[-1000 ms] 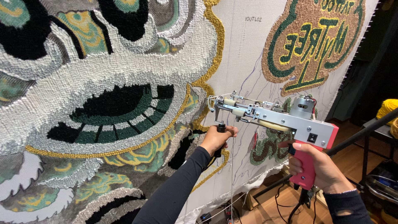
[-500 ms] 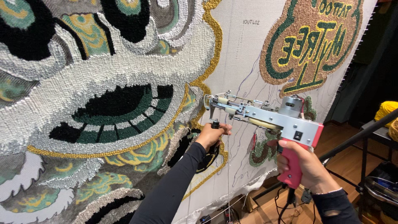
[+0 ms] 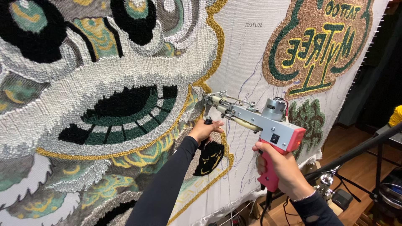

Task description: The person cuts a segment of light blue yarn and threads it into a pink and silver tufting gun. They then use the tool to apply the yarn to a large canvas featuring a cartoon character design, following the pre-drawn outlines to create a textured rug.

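Note:
A grey and red tufting gun (image 3: 259,121) is pressed needle-first against a large stretched cloth (image 3: 238,54) covered in tufted yarn. My right hand (image 3: 281,167) grips the gun's red rear handle. My left hand (image 3: 204,130) is wrapped around its black front handle, close to the cloth. The needle end touches the cloth beside a gold outline, at the edge of a big white, black, green and gold tufted creature design (image 3: 104,104).
A second tufted patch, brown with green and yellow lettering (image 3: 318,42), sits on the cloth's upper right. A black metal stand bar (image 3: 356,150) crosses at lower right above a wooden floor with small gear and cables. Yellow yarn (image 3: 395,116) shows at the right edge.
The gun and both hands have shifted slightly left and up along the cloth, staying on the gold outline. My grip on both handles is unchanged.

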